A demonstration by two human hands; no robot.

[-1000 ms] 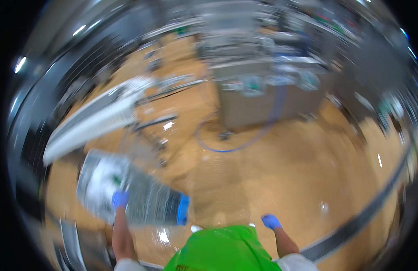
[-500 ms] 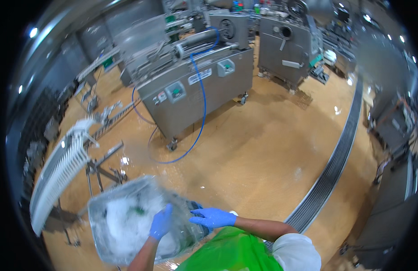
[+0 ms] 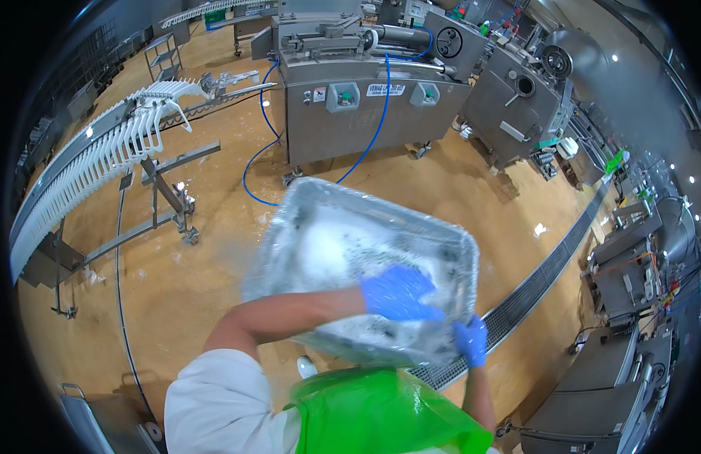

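A large, shiny grey tub (image 3: pixel 294 219) with white suds (image 3: pixel 325 250) inside stands in front of me, turned at a slant. Over its near right part reaches my left hand (image 3: pixel 400 293), in a blue glove, with the forearm crossing the near rim. Its fingers look stretched out and somewhat smeared by motion; I make out nothing held in them. My right hand (image 3: pixel 472 340), gloved in blue too, is closed round the tub's near right corner. Dark specks show among the suds. What lies beneath the foam is hidden.
Ahead stands a steel machine (image 3: pixel 366 125) on casters, with a blue hose (image 3: pixel 386 113) hanging to the floor. A curved white slatted conveyor (image 3: pixel 112 155) is at left. A floor drain grate (image 3: pixel 551 276) runs along the right, beside more steel equipment (image 3: pixel 585 393).
My view has swung left, bringing the tub toward the middle of the picture. My right hand, earlier apart from the tub's rim, now grips its corner. My left arm reaches further across.
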